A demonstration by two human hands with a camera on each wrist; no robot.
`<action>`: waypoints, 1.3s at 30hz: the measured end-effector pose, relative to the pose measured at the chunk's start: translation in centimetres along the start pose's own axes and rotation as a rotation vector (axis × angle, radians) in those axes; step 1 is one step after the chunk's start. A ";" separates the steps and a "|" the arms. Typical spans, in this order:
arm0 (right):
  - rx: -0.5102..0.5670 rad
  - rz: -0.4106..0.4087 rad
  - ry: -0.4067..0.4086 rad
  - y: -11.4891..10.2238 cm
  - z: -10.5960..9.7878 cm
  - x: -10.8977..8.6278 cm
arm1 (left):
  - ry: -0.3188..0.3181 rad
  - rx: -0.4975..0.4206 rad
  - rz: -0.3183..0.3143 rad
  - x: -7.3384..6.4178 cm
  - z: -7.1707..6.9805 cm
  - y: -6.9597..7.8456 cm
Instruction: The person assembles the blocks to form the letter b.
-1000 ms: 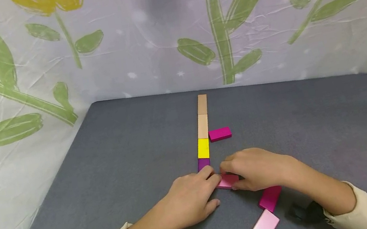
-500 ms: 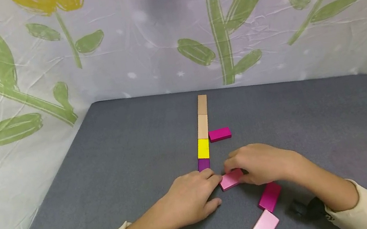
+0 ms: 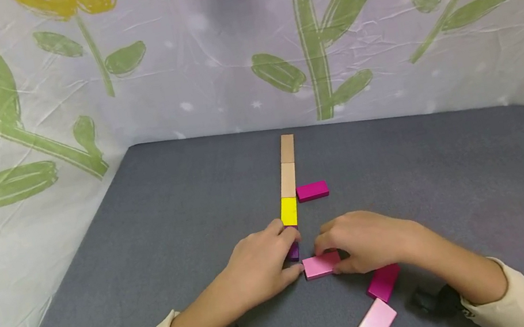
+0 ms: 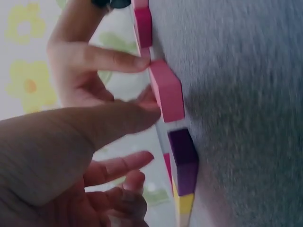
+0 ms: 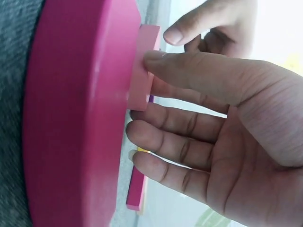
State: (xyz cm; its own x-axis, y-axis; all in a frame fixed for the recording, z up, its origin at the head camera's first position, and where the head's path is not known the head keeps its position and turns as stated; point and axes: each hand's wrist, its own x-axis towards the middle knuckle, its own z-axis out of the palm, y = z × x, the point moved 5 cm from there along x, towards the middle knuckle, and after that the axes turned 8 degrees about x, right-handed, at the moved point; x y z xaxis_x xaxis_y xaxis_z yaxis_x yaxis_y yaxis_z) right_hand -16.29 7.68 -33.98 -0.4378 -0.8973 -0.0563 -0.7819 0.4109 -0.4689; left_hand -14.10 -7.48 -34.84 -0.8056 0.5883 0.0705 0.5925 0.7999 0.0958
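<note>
In the head view, my right hand (image 3: 372, 238) pinches a light pink block (image 3: 321, 265) by its right end. Its thumb (image 5: 163, 61) lies on the near side in the right wrist view, fingers on the far side. My left hand (image 3: 256, 267) reaches over a purple block (image 3: 294, 250), its fingertips overlapping that block in the head view. Thumb (image 4: 137, 116) extended, it comes close to the pink block's left end. A small gap separates the purple block from the pink one, which lies crosswise below it.
A yellow block (image 3: 289, 211) and two plain wooden blocks (image 3: 288, 180) continue the line away from me. A magenta block (image 3: 312, 191) lies right of it. Nearer me are another magenta block (image 3: 383, 282) and a light pink block (image 3: 376, 324), on the grey table (image 3: 171, 214).
The pink block went slightly right, then back left and nearer me, turning more squarely crosswise. My left hand shifted forward onto the purple block, uncovering its near end.
</note>
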 end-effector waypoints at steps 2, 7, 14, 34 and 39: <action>0.002 0.000 -0.005 -0.1 0.1 0.1 | -0.008 -0.026 -0.007 0.1 0.1 -0.3; 0.005 0.002 -0.006 -0.3 0.2 0.2 | -0.113 -0.054 0.040 0.3 0.5 -0.3; 0.010 0.002 -0.004 -0.5 0.2 0.2 | -0.111 -0.033 0.078 0.4 0.8 0.0; -0.013 0.026 0.010 -0.1 0.0 0.1 | -0.047 -0.047 0.061 0.7 1.1 0.1; -0.020 0.023 0.015 -0.1 0.0 0.2 | -0.047 -0.038 0.048 0.8 1.1 0.0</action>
State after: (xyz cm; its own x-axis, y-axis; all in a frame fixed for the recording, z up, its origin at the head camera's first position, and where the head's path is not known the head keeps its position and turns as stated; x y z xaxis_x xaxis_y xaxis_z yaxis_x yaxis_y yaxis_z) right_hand -16.34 7.43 -33.98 -0.4626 -0.8849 -0.0536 -0.7798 0.4349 -0.4503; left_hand -14.71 -6.90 -35.91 -0.7748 0.6315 0.0294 0.6293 0.7659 0.1315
